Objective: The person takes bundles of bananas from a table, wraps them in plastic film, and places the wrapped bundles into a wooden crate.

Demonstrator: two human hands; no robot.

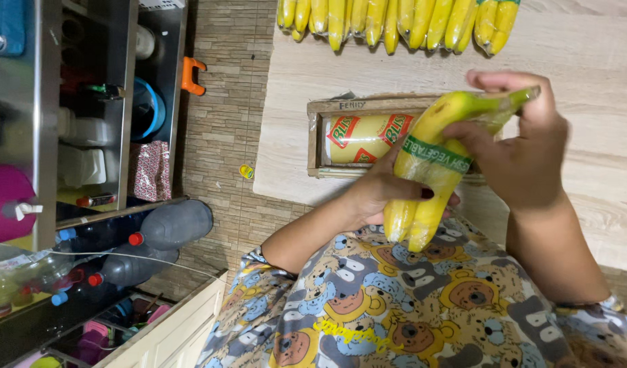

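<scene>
Left hand (378, 187): it grips the lower half of the wrapped banana bunch (432, 163) — fingers curled around it from behind.
Right hand (524, 146): fingers pinch the stem end of the clear wrap, thumb on top.
Bunch: held in the air between both hands, above the wooden table (586, 75), in front of the wooden box (315, 136).
Box: a yellow film roll (361, 136) lies inside.
Far edge: a row of wrapped bananas (395, 20).

hands holding 2 bananas (429, 174) | 1 wooden box (368, 140) sitting behind them | 2 red-capped dark bottles (153, 245) lying left of it
</scene>
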